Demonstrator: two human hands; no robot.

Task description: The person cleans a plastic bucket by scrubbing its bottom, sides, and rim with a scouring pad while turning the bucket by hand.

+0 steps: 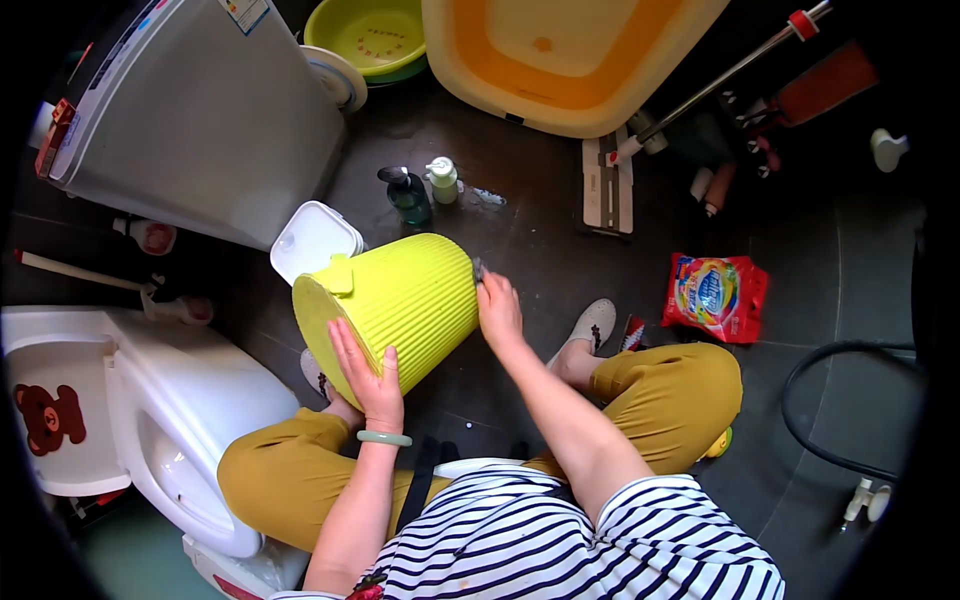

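A yellow-green ribbed bucket [410, 310] lies tilted on its side in front of the person, its flat bottom or lid end facing left and a small tab on its upper side. My left hand [370, 380] rests with fingers spread against the left end and lower side. At the right end my right hand [500, 308] has its fingers bent round a small dark grey item [478, 270], mostly hidden, touching the rim. Behind the bucket are a white square tub [315, 242], a dark pump bottle [407, 195] and a pale green pump bottle [443, 180].
A toilet [190, 430] stands at left, below a grey appliance [210, 120]. At the back are a green basin [370, 35], an orange-white folding tub [570, 60] and a flat mop [607, 190]. A red packet [715, 297] and black hose [800, 410] lie at right.
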